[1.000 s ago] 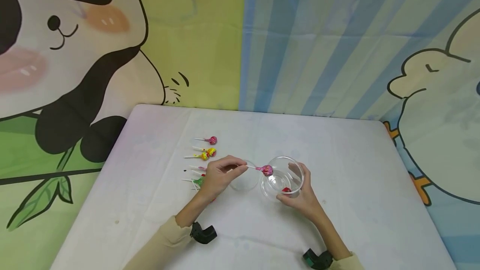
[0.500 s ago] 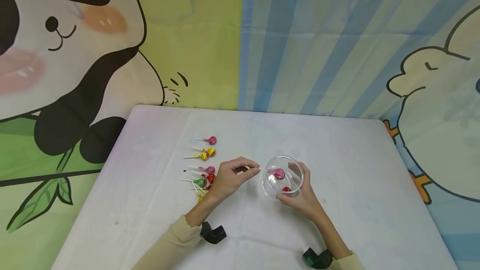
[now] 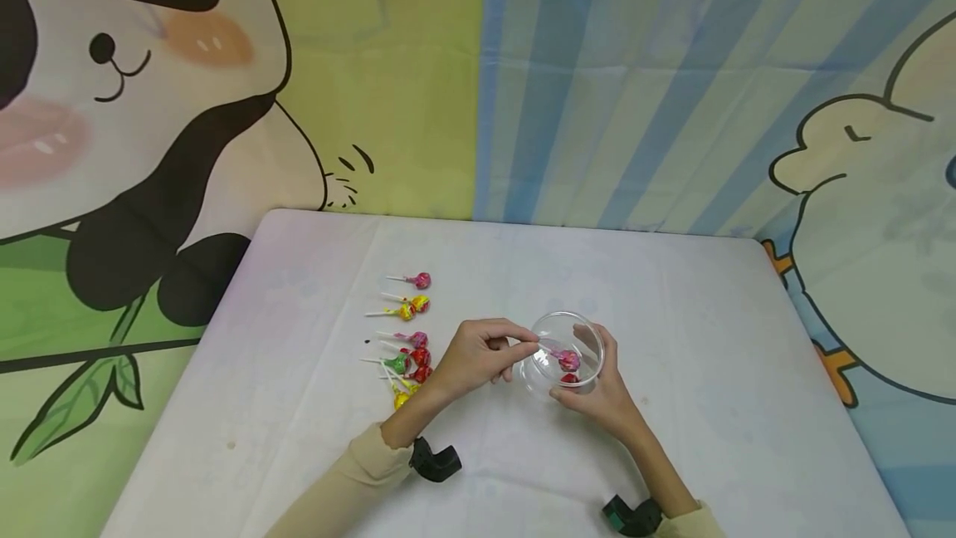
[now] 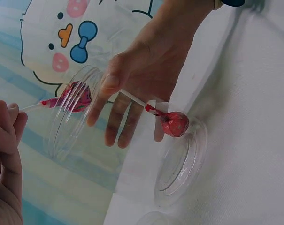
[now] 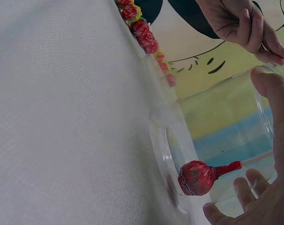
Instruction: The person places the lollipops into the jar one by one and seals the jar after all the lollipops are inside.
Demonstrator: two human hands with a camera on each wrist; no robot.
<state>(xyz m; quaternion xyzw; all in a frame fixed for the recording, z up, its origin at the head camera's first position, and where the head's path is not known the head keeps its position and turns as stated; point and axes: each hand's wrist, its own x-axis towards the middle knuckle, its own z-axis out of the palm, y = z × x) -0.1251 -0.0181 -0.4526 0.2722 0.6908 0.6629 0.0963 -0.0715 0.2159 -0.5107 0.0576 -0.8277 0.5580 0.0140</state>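
Item: clear plastic cup [image 3: 565, 353], tilted with its mouth toward the person's left, its base resting on the desk [image 3: 672, 330]. The right hand [image 3: 607, 393] wraps it from the far and near sides, thumb on the near rim and fingers spread behind the wall; seen through the plastic in the left wrist view [image 4: 146, 79].

Item: red lollipop [image 3: 571, 378], lying inside the cup at its bottom, stick pointing toward the mouth. Shown clearly in the right wrist view [image 5: 198, 178].

Item: pink lollipop [image 3: 566, 358], head just inside the cup's mouth, above the red one. The left hand [image 3: 478, 355] pinches the end of its white stick between thumb and fingertips, the remaining fingers curled.

Item: loose lollipops, in a column on the desk left of the left hand, sticks pointing left. One pink [image 3: 421, 280] at the far end; a yellow pair [image 3: 413, 306] next; then a cluster of pink, red, green and yellow [image 3: 409, 364] touching or overlapping, just beside the left wrist.

Item: black wrist mounts, one on each forearm [image 3: 436, 462].

Backdrop: cartoon panda cloth [image 3: 134, 106] and striped blue cloth [image 3: 635, 81] behind the desk.
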